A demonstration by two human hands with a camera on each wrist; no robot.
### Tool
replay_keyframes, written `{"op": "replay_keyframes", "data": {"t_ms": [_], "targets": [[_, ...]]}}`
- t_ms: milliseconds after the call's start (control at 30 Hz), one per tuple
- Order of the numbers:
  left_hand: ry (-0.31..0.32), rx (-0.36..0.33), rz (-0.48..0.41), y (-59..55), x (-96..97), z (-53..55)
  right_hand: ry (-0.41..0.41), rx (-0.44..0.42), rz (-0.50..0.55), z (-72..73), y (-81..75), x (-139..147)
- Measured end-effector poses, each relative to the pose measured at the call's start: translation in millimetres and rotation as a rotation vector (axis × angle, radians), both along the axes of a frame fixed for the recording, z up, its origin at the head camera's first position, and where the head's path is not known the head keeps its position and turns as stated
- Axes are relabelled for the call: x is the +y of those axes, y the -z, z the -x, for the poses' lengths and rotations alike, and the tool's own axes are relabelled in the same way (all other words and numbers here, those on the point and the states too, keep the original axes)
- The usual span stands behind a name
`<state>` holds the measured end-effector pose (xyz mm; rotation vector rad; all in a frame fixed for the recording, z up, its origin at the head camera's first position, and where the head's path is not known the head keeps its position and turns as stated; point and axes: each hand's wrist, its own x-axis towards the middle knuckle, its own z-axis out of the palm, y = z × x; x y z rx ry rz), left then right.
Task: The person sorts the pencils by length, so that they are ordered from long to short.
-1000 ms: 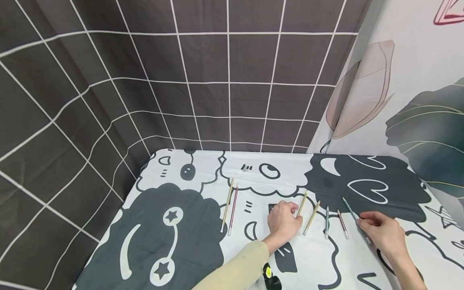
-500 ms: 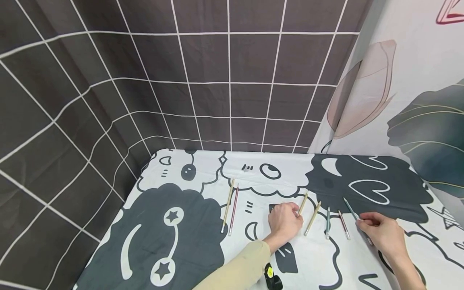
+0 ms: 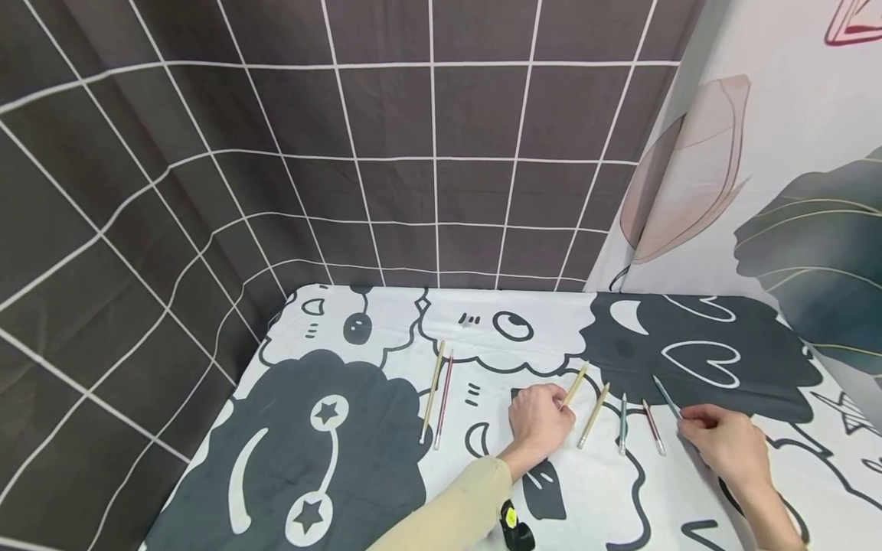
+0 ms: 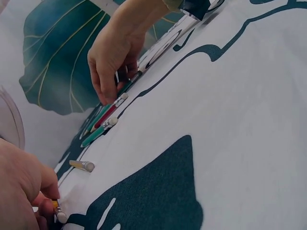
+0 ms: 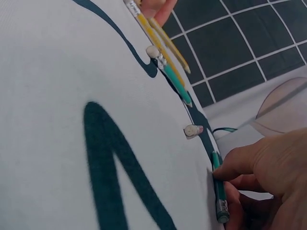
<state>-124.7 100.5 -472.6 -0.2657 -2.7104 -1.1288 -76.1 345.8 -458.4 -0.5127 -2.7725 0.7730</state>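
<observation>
In the head view my left hand (image 3: 540,419) pinches a yellow pencil (image 3: 576,383), whose pointed end leans up and to the right. The eraser end of this pencil peeks out below the fingers in the left wrist view. On the right, my right hand (image 3: 729,444) pinches a green pencil (image 3: 665,396) between thumb and fingers, low over the cloth; its eraser end shows in the right wrist view. Between the hands lie another yellow pencil (image 3: 594,415), a green pencil (image 3: 623,425) and a red pencil (image 3: 653,428), spaced apart side by side.
A yellow pencil (image 3: 432,392) and a red pencil (image 3: 444,399) lie close together left of my left hand. A black object with a yellow spot (image 3: 511,520) is by the left sleeve. The patterned cloth (image 3: 386,482) meets a dark grid curtain (image 3: 386,191) behind.
The yellow pencil in my left hand has tilted slightly to the right. My right hand has shifted a little over the green pencil, hiding its eraser end in the head view.
</observation>
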Motion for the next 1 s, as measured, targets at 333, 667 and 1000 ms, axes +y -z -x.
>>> {"op": "replay_keyframes", "data": {"t_ms": [333,667,1000], "targets": [[-0.009,-0.036,-0.104,-2.3,-3.5,-0.2,0.021,0.003,0.006,-2.4,-0.7,0],[-0.016,-0.088,-0.195,-6.0,-7.2,1.1,0.047,0.028,0.038,-3.5,-2.7,-1],[-0.039,-0.098,-0.182,-9.3,-12.2,0.9,0.034,0.038,0.055,-6.0,-10.4,-7]]}}
